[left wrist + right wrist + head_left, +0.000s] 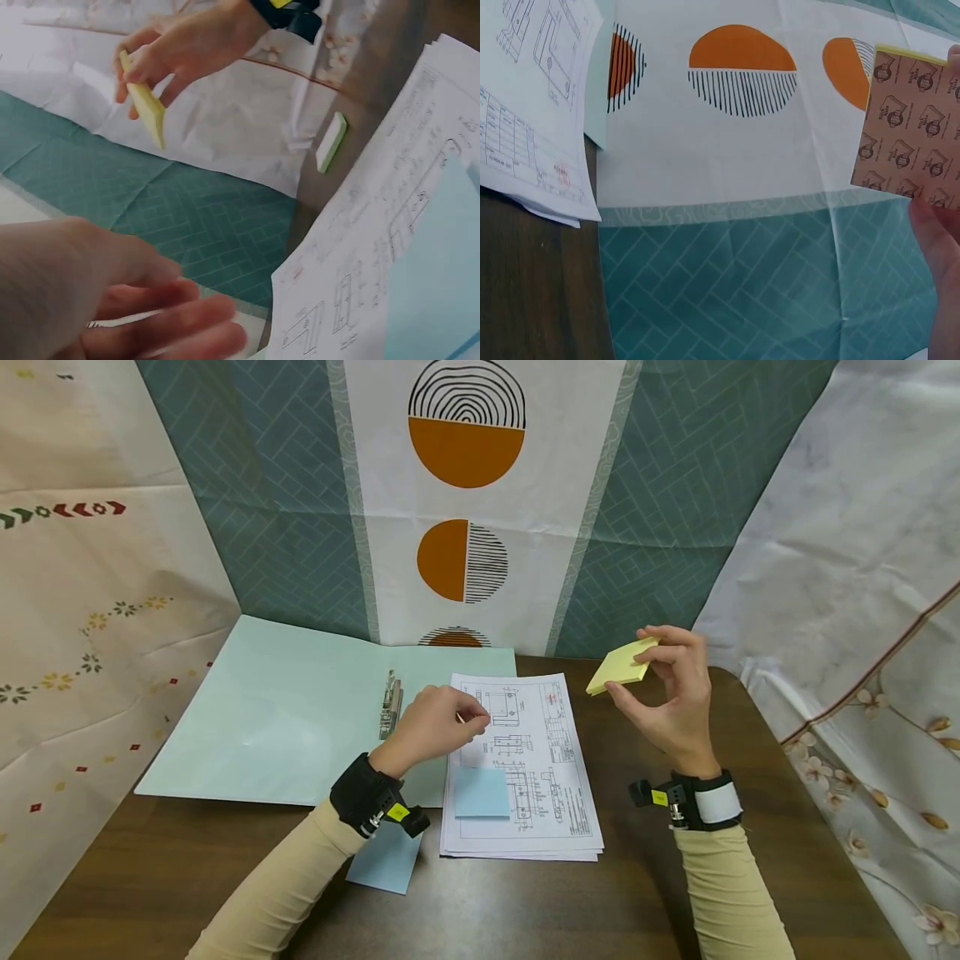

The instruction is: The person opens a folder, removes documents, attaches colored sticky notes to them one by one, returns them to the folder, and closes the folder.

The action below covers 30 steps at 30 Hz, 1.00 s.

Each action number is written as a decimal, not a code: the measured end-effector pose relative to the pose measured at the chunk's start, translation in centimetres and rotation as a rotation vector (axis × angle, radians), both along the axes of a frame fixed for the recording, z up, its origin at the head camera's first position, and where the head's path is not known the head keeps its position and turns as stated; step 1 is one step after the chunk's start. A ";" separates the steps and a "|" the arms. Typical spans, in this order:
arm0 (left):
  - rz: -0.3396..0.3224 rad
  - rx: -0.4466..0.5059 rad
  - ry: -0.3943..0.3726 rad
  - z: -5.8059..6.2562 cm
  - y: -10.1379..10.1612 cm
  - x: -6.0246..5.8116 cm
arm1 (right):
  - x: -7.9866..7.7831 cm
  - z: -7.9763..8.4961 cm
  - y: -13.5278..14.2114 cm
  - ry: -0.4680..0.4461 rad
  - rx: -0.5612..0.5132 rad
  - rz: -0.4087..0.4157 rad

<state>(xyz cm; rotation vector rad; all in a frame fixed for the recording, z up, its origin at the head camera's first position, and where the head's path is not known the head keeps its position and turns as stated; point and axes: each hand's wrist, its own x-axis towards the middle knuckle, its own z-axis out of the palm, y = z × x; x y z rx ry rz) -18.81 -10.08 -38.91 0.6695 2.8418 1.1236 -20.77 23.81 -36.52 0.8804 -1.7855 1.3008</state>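
Observation:
My right hand [678, 693] pinches a yellow sticky note pad [621, 667] between thumb and fingers, raised over the right side of the table. The pad's printed brown backing [907, 127] faces the camera in the right wrist view. Loosely bent, my left hand [438, 722] hovers over the upper left of a stack of printed drawings [555, 760]; I see nothing in its fingers. A light blue sticky note [482, 793] lies on the stack's lower left. Another blue piece [386, 860] is on the table under the left wrist, partly covered by it.
Left of the drawings spreads an open mint-green folder [277, 710] with a metal clip [391, 706], partly under the stack. In the left wrist view a green-edged pad [331, 142] lies on the brown table [525, 910]. Patterned cloths hang behind and at both sides.

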 end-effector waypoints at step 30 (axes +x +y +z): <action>-0.121 0.107 0.557 0.1 2.6 1.4 | 4.1 0.2 -8.5 -0.714 0.149 -0.068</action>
